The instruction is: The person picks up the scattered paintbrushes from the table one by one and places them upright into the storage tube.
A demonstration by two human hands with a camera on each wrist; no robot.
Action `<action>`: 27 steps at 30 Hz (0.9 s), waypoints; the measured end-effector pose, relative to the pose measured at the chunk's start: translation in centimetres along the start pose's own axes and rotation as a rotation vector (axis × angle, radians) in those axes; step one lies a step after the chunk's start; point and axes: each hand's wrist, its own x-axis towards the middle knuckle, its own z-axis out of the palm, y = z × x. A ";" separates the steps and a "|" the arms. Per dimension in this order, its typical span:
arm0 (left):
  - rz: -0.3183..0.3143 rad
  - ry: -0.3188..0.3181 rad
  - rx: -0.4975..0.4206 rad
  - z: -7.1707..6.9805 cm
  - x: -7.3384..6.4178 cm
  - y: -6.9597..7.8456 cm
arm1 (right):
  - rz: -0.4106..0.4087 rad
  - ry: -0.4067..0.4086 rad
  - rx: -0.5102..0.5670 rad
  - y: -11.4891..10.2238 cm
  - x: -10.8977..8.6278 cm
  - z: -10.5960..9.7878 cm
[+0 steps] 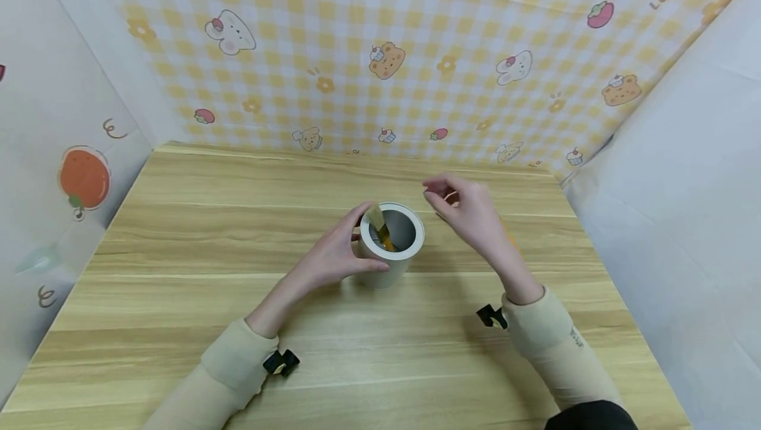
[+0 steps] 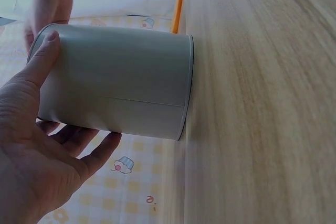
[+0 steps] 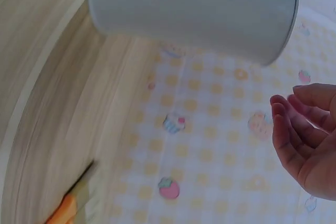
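Note:
A pale grey-white cylindrical canister (image 1: 383, 275) with a thick white rim stands upright on the table. My left hand (image 1: 333, 251) grips its side, thumb at the front and fingers round the back, as the left wrist view also shows. Inside the canister leans a flat brush (image 1: 377, 218), its pale bristles up at the rim and its orange handle going down inside. To the right of the canister, my right hand (image 1: 470, 209) hovers with loosely curled fingers and holds nothing; in the right wrist view the hand (image 3: 310, 140) is apart from the canister.
An orange item with a thin dark tip (image 3: 63, 211) lies on the wood-grain table (image 1: 148, 271), partly hidden by my right forearm in the head view; its kind cannot be told. A yellow checked cloth (image 1: 333, 34) backs the table, with white walls at both sides.

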 end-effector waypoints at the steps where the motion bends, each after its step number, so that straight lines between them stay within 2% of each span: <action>1: -0.004 0.001 0.004 0.0 0.0 0.0 | 0.009 0.003 0.001 0.5 0.0 -0.2; 6: -0.004 0.000 0.010 -0.1 0.0 -0.1 | 0.074 -0.037 0.002 3.3 -0.2 -0.5; 10: 0.007 0.002 0.007 -0.1 0.0 -0.2 | 0.117 -0.095 -0.037 5.0 -0.9 -0.6; 22: 0.009 0.002 -0.003 0.0 0.0 -0.2 | 0.236 -0.369 -0.224 9.0 -3.0 -0.4; 27: 0.007 -0.003 -0.011 0.0 0.0 -0.2 | 0.276 -0.432 -0.248 10.4 -3.7 -0.2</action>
